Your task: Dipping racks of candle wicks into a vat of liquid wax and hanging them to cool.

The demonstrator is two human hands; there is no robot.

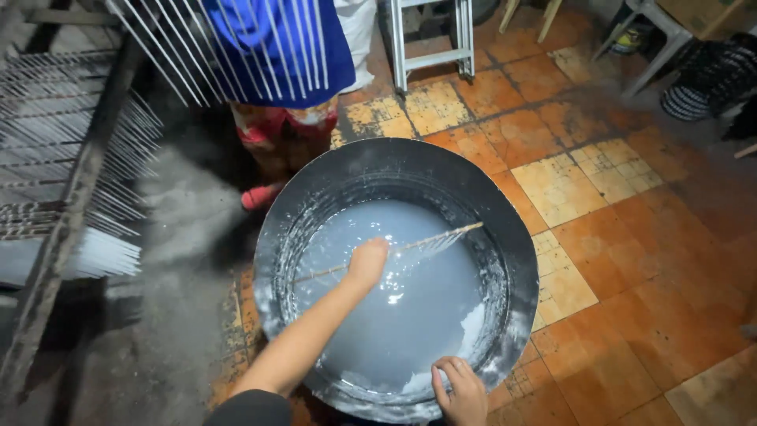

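A big round black vat (516, 237) stands on the floor, filled with a milky grey liquid (410, 315). My left hand (367, 261) reaches over the middle of it and is closed on a thin wooden stick (430, 241) that lies across the liquid. Fine strands hang from the stick's right end into the liquid. My right hand (461, 390) rests on the vat's near rim, fingers curled over the edge. White crust coats the inner wall.
Another person in a blue apron (276, 47) stands just beyond the vat holding a frame of white rods (236, 39). A dark rack of thin white rods (71, 173) fills the left. A metal ladder (430, 39) and chair legs (654, 47) stand on the orange tiled floor (631, 260).
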